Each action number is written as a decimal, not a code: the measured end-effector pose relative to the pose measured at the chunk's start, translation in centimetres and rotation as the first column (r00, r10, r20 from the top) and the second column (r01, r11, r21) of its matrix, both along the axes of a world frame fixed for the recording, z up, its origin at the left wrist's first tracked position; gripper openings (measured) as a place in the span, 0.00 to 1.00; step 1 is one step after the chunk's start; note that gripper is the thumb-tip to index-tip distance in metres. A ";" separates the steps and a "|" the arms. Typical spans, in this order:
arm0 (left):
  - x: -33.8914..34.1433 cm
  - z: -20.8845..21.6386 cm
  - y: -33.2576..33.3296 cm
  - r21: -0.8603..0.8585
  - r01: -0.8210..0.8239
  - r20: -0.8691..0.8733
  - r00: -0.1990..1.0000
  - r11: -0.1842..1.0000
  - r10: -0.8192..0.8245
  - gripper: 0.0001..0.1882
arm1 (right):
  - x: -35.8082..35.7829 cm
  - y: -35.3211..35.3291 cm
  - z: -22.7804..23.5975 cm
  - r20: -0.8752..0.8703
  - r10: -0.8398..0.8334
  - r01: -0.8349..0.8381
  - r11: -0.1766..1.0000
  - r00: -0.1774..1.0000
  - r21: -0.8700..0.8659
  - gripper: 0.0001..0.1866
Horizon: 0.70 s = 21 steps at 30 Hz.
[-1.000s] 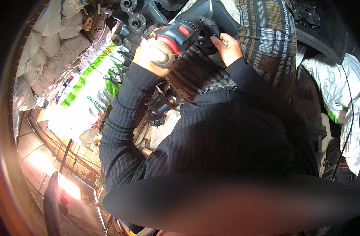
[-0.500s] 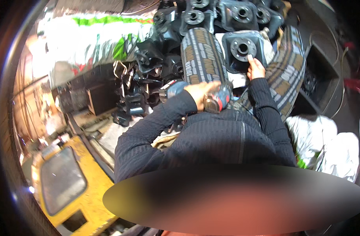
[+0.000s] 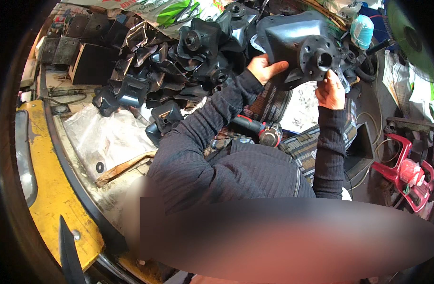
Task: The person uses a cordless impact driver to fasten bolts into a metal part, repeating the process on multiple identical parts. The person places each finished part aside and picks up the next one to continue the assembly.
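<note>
A glossy black, square-bodied part with a round bolt-hole flange and a central hub [image 3: 316,40] is raised and tilted in front of me. My left hand [image 3: 266,70] grips its lower left edge, thumb out along the side and the other fingers partly hidden behind it. Below the flange, my right hand [image 3: 330,92] has bent fingers, the index fingertip touching the rim. A red and dark cordless drill [image 3: 262,128] lies across my lap, beneath my left forearm. Under the part, a white sheet [image 3: 300,109] covers some of my patterned trousers [image 3: 304,146].
Similar black parts [image 3: 198,40] are heaped to the left and ahead. A yellow metal panel [image 3: 51,189] stands at the left. On the right are a red plastic chair-like frame [image 3: 404,170], a green round fan [image 3: 409,38] and a teal bundle [image 3: 362,32].
My left hand has let go of the drill, which now lies on my lap, and has taken hold of the black part. The part has risen from between my legs and tilted. The view has shifted.
</note>
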<state>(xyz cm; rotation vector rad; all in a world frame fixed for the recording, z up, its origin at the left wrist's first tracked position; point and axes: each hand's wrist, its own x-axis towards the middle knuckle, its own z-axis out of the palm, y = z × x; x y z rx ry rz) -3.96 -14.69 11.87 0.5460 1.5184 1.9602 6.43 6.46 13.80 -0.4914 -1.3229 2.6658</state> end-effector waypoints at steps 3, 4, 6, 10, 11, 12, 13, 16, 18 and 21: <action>-3.4 -0.5 -2.3 -0.391 -0.318 -0.119 0.948 0.864 0.295 0.15 | -2.2 -1.8 0.2 0.127 0.030 -0.025 0.999 0.991 -0.039 0.19; -4.8 -0.9 -2.9 -0.220 -0.445 -0.060 0.894 0.868 0.443 0.16 | -2.4 -2.0 -0.3 0.174 0.034 -0.033 0.999 0.984 -0.007 0.25; -8.5 -1.7 -5.5 -0.347 -0.608 -0.048 0.772 0.714 0.633 0.18 | -1.2 -2.3 -2.4 0.316 -0.031 0.037 0.999 0.948 -0.013 0.25; -15.8 -4.0 -11.0 0.020 -0.810 0.466 0.527 0.587 0.711 0.10 | 4.0 -1.8 -7.6 0.495 -0.103 0.165 0.983 0.863 -0.083 0.21; -17.7 -4.6 -12.0 -0.027 -0.857 0.531 0.424 0.515 0.734 0.11 | 5.4 -1.6 -8.7 0.504 -0.111 0.166 0.984 0.856 -0.064 0.20; -19.1 -5.5 -12.6 -0.044 -0.891 0.559 0.353 0.453 0.750 0.11 | 6.7 -1.3 -9.6 0.519 -0.121 0.166 0.985 0.846 -0.042 0.20; -20.4 -6.4 -13.1 -0.025 -0.919 0.572 0.309 0.393 0.760 0.10 | 7.8 -1.1 -10.3 0.522 -0.128 0.180 0.982 0.843 -0.051 0.20; -23.0 -9.0 -14.0 -0.028 -0.911 0.694 0.278 0.411 0.664 0.09 | 10.1 -0.8 -11.7 0.576 -0.145 0.245 0.964 0.804 -0.100 0.19; -23.6 -10.6 -13.2 -0.100 -0.862 0.641 0.326 0.497 0.695 0.09 | 10.8 -0.7 -12.2 0.592 -0.164 0.262 0.961 0.789 -0.084 0.18; -24.1 -12.1 -11.7 -0.235 -0.772 0.536 0.404 0.591 0.741 0.11 | 11.3 -0.4 -12.6 0.628 -0.178 0.273 0.960 0.758 -0.058 0.18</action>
